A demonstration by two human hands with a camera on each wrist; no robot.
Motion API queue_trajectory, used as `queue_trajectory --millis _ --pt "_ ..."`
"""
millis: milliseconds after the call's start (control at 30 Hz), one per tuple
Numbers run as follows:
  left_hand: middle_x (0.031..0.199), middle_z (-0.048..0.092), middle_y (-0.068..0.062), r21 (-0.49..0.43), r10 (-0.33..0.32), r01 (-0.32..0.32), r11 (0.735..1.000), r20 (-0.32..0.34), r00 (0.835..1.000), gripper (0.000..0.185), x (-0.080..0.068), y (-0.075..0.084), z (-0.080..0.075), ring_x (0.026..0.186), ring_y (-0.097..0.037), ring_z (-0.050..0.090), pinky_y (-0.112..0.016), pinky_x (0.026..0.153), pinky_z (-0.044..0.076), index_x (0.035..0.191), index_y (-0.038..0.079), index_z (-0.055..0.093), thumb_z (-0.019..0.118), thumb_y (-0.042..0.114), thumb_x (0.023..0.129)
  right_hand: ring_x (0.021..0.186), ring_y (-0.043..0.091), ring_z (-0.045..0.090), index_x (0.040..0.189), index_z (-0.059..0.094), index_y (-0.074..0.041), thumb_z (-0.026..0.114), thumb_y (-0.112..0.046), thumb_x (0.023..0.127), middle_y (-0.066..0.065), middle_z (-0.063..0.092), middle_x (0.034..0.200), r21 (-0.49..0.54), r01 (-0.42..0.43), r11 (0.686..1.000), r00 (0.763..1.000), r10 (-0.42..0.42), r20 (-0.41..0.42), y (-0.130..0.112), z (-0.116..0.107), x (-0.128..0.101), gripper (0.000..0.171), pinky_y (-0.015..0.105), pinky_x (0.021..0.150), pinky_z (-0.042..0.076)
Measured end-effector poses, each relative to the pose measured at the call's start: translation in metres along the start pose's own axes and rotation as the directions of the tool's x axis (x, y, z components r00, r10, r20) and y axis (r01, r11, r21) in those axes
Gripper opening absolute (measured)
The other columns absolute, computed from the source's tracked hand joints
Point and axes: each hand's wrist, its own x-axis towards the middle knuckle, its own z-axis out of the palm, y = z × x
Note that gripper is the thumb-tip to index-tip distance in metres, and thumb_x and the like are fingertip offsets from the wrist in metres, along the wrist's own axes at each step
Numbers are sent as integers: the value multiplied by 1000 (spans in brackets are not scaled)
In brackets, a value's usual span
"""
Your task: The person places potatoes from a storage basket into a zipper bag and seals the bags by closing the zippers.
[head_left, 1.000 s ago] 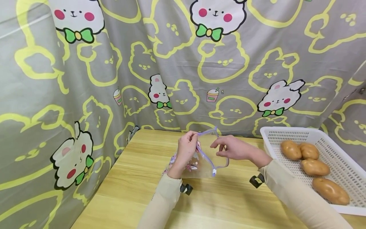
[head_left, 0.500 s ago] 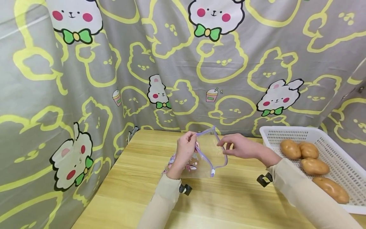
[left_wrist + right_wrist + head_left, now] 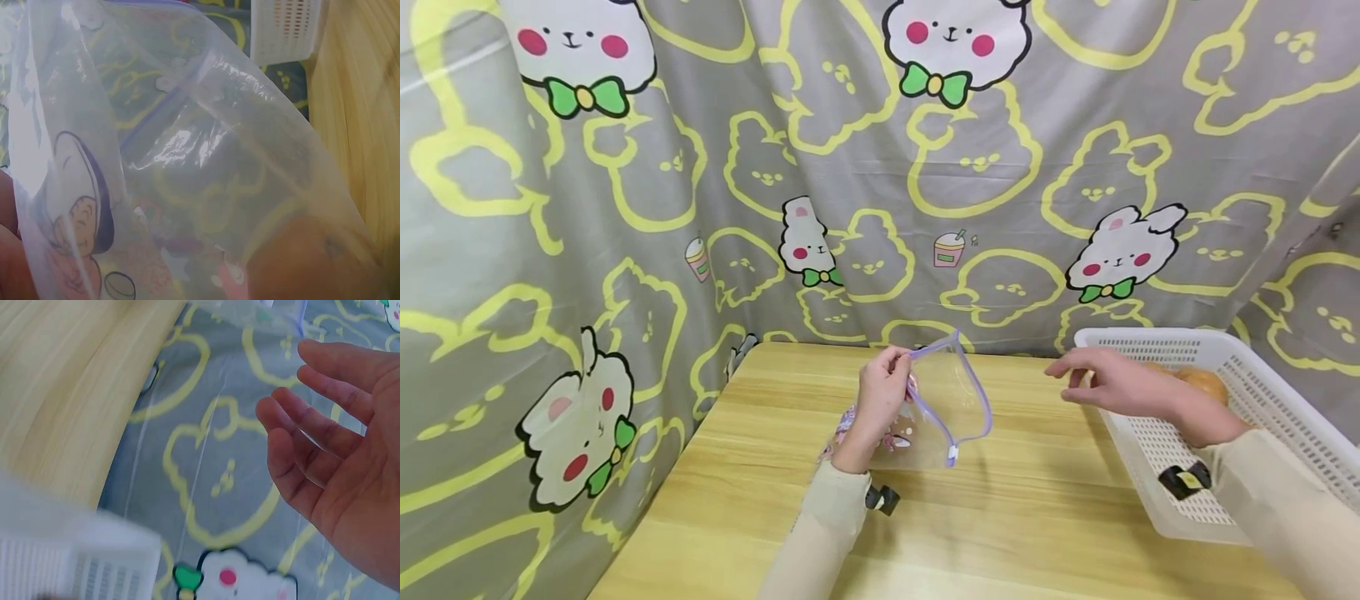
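At table centre, left hand (image 3: pixel 883 392) is pinching the purple zip rim of a clear plastic bag (image 3: pixel 951 408), keeping its mouth gaping toward 3 o'clock. Right hand (image 3: pixel 1112 387), fingers straight and holding nothing, is hovering over the near rim of the white basket (image 3: pixel 1262 392) at 3 o'clock from the bag; one potato (image 3: pixel 1202 383) is showing just past it. Bag is carrying a cartoon print; no readable writing.

Left hand (image 3: pixel 883 392) pinches zip bag (image 3: pixel 942 408) rim; right hand (image 3: pixel 1112 385) open over white basket (image 3: pixel 1270 417).
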Motion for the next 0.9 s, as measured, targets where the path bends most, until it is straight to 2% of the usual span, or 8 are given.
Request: queue_trajectory --millis 67,233,367,467,600,667,767,900 --pt "59 56 -5 -2 -2 2 1000 1 1000 20 0 -1 -1 45 -23 54 -21 39 45 100 -4 65 51 10 96 79 5 58 112 63 -5 70 -11 86 0 63 101 -19 -3 1000 1000 2 -25 7 -4 -11 28 24 60 50" --pt "60 56 -5 -8 -16 16 1000 6 1000 19 -1 -2 -3 55 -45 55 -20 39 44 100 -2 65 51 10 96 77 0 55 108 65 -8 74 -6 80 -6 63 95 -98 -17 995 992 5 -123 30 -9 -41 29 22 57 49" --pt "60 56 -5 5 -1 1 1000 0 1000 18 0 -2 -4 48 -32 55 -27 40 48 98 1 66 51 10 96 75 -1 55 106 66 -9 76 -3 76 -12 62 92 -148 -26 989 983 -2 -182 51 -12 -62 32 21 57 48" --pt "59 56 -5 11 13 -13 1000 -4 1000 18 2 -3 -3 44 -18 53 -32 41 50 98 0 66 51 9 96 74 -1 55 102 67 -8 79 1 70 -15 61 92 -204 10 979 976 -54 -211 65 -14 -76 36 19 56 47" --pt "59 57 -6 0 11 -11 1000 -4 1000 18 3 -4 -2 42 -12 51 -29 40 48 99 -4 65 52 8 96 73 -4 54 101 66 -5 81 3 65 -19 60 95 -239 10 971 972 -65 -226 79 -15 -93 40 19 52 45" --pt "60 58 -9 -6 10 -10 1000 -6 1000 18 3 -4 -2 42 -12 51 -27 39 47 99 -5 65 52 7 95 76 -5 52 104 66 -2 80 2 67 -20 58 96 -223 -37 974 976 -13 -219 84 -16 -102 40 20 51 45" --pt "62 59 -16 -11 8 -8 1000 -7 1000 18 4 -3 -2 42 -15 51 -24 38 45 98 -4 66 52 7 96 79 -6 50 105 66 -1 80 -4 71 -13 58 97 -241 -127 962 976 77 -206 90 -18 -115 38 22 53 45" --pt "67 59 -27 -19 4 -4 1000 5 1000 17 -5 20 -5 43 -19 50 -18 38 42 97 -7 64 51 2 95 80 -3 52 104 67 -4 82 -13 71 -1 63 98 -303 -210 930 968 153 -201 100 -18 -130 38 23 56 46"
